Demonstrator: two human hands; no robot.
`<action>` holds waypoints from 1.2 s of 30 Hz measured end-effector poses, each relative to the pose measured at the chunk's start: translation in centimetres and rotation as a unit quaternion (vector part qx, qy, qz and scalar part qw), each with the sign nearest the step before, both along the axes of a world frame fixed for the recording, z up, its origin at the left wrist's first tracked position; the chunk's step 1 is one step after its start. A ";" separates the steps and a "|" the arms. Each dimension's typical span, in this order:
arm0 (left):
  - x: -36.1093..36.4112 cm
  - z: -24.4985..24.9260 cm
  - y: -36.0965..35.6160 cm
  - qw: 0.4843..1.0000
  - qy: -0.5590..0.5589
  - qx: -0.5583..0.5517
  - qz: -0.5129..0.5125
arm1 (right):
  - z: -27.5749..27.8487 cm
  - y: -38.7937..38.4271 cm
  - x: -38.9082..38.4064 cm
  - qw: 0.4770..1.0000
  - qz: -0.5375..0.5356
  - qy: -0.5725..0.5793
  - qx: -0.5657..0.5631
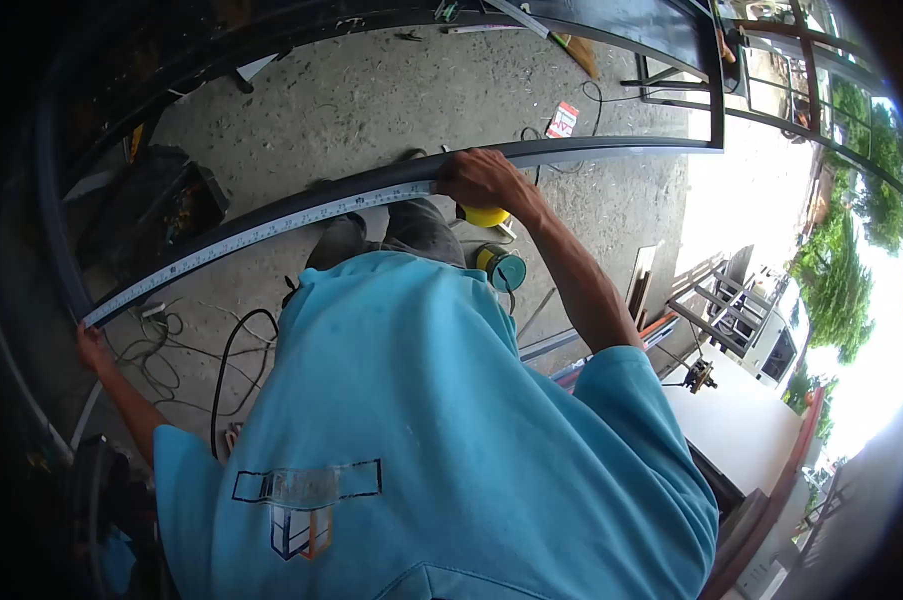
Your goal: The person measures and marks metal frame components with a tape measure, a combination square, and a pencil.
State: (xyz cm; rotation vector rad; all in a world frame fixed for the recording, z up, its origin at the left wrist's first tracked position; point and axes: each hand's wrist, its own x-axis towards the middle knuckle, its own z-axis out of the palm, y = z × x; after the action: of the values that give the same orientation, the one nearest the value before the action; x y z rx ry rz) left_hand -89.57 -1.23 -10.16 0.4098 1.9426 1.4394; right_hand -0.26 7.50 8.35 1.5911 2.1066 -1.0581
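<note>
A tape measure blade (261,235), white with printed marks, runs along the near bar of a dark metal frame (611,146). My left hand (93,348) pinches the blade's end at the frame's left corner. Near the middle of the bar, my right hand (483,183) is closed over the blade and the bar, knuckles up. A yellow tape measure case (485,215) shows just under that hand, partly hidden by it.
Cables (166,350) lie on the concrete floor (321,95). A dark open box (186,205) stands beyond the bar, left. Beside my legs is a green round container (509,270). A red and white packet (562,120) lies inside the frame's outline; metal frames (741,310) stand at right.
</note>
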 end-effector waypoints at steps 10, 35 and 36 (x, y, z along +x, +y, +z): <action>16.1 4.2 9.0 0.998 -0.033 0.008 0.059 | 1.2 -2.4 -3.9 0.975 -0.055 0.164 -0.143; 93.5 19.7 5.3 0.753 -0.352 -0.075 -0.551 | 0.5 -3.6 18.0 0.675 -0.528 0.504 -0.104; 94.5 19.5 5.5 0.760 -0.347 -0.077 -0.545 | 0.4 -3.7 18.7 0.675 -0.523 0.508 -0.112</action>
State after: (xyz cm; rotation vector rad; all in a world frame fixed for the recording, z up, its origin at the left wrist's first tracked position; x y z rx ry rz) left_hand 4.89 4.23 9.35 0.6533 0.8615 0.4945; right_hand 18.40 3.79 8.76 2.3991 1.0368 -2.9883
